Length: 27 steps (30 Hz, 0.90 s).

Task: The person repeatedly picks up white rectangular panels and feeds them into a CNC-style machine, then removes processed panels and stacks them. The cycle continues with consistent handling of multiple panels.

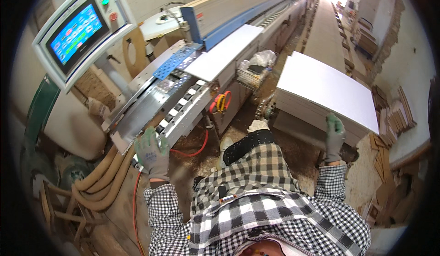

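Observation:
My left hand [152, 153], in a grey and green work glove, lies with fingers apart at the near end of the machine's roller track [178, 107]. Farther along that machine, an edge-banding machine by its look, a white panel [225, 53] lies flat beside the blue perforated plate [177, 61]. To the right stands a stack of white panels [326, 84]. My right hand [334, 137], gloved alike, is at the near side of this stack with its fingers curled. Whether it touches or grips a panel edge is hard to see.
A control screen [76, 32] stands at upper left. Scissors with red and yellow handles [220, 102] hang on the machine's side, near a wire basket [252, 79]. Thick tan hoses [98, 201] and a thin red hose [196, 151] run low. A long roller conveyor [325, 32] stretches away behind the stack.

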Each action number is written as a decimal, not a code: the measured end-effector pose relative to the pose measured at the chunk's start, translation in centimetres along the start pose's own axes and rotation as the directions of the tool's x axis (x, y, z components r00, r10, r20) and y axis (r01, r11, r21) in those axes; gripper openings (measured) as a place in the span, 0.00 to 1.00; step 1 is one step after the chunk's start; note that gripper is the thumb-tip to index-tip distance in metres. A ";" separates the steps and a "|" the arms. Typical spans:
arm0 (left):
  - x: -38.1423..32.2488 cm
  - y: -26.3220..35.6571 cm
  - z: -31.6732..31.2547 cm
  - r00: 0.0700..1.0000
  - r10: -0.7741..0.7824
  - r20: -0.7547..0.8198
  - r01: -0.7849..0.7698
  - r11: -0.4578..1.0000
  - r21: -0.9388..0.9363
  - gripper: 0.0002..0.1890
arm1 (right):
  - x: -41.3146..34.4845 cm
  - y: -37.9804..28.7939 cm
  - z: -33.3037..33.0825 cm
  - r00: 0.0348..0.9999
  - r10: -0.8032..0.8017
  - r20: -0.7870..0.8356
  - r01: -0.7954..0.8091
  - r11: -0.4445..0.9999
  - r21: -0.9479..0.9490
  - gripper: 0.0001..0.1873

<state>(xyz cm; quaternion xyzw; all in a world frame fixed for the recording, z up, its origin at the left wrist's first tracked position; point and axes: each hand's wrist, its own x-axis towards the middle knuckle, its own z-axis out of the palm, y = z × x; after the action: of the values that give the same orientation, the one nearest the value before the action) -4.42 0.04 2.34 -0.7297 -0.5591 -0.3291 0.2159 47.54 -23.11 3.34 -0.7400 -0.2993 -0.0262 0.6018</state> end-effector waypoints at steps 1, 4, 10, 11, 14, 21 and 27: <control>-0.1 -0.1 0.0 1.000 -0.003 0.005 0.003 1.000 0.002 0.22 | 0.4 0.4 -0.4 0.992 0.125 0.029 -0.128 0.966 0.223 0.19; -0.1 -0.1 0.0 1.000 -0.014 0.023 0.014 0.999 -0.030 0.22 | 4.0 3.4 -2.7 0.905 0.417 0.082 -0.335 0.582 0.741 0.28; -0.2 0.0 -0.1 0.999 -0.024 0.044 0.026 0.998 -0.052 0.25 | 9.5 10.2 -5.7 0.884 0.460 0.080 -0.277 0.379 0.883 0.20; -0.2 -0.2 -0.3 0.999 -0.021 0.047 0.023 0.998 -0.058 0.25 | 9.8 10.8 -5.8 0.892 0.438 0.115 -0.289 0.356 0.889 0.19; -0.3 -0.5 -0.9 0.992 -0.007 0.124 0.016 0.997 -0.076 0.30 | 7.4 10.9 -5.0 0.974 0.211 0.082 -0.193 0.585 0.787 0.17; -1.8 0.3 -4.0 0.982 -0.009 0.191 0.055 0.970 -0.239 0.39 | 2.6 15.8 -1.0 0.886 -0.423 0.189 0.358 0.884 0.301 0.26; -3.6 2.3 -7.2 0.992 0.077 0.103 -0.030 0.916 -0.400 0.45 | -3.0 -1.8 9.5 0.713 -0.270 0.647 -0.295 0.721 0.627 0.18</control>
<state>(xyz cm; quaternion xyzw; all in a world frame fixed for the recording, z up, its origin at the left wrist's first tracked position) -4.46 -7.93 4.86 -0.7913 -0.4720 -0.3866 0.0392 41.22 -15.60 1.11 -0.4143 -0.4856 0.3740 0.6728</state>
